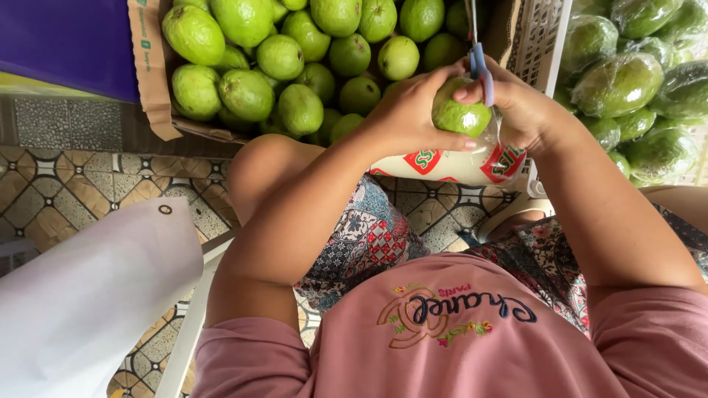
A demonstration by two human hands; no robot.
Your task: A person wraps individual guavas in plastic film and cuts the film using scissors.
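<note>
Left hand (409, 110): closed around one green guava (460, 116), held over the lap.
Right hand (516, 107): grips one pair of blue-handled scissors (479, 63) and touches the guava.
Cardboard box (151, 81): roughly twenty loose guavas.
White crate (538, 44): about ten bagged guavas.
Plastic bags: one white stack (88, 295).

You see a smooth, slightly glossy green guava (459, 116) in thin clear plastic wrap (493, 140). The scissors (481, 70) have a matt blue plastic handle. The box (151, 74) is rough brown cardboard, the crate (542, 40) white plastic.
</note>
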